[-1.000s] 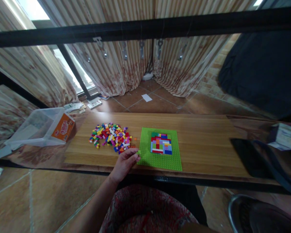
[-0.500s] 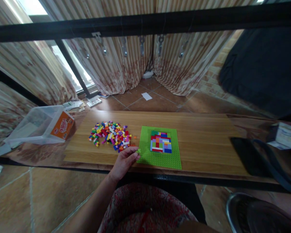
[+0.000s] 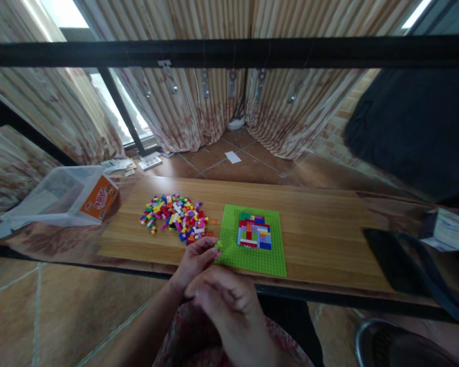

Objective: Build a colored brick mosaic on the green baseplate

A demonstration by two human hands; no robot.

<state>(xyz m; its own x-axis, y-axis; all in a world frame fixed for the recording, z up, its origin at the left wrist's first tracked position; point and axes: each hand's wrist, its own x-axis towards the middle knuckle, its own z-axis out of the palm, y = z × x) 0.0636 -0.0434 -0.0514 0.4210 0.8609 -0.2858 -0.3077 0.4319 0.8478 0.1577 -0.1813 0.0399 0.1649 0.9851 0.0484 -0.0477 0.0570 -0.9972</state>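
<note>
Green brick at left edge of baseplate, pinched by left hand as before; right hand newly in view, blurred, grip cannot be told; both hands now close together; brick pile beyond, on counter

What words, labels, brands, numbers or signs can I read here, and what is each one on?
None can be read with certainty.
Orange label on the clear plastic box: large pale lettering, too blurred.
White booklet-like item beyond the table: dark print, too small.
Pale packet at far right: faint markings, too blurred.
Loose bricks and green baseplate: no lettering visible.
</note>
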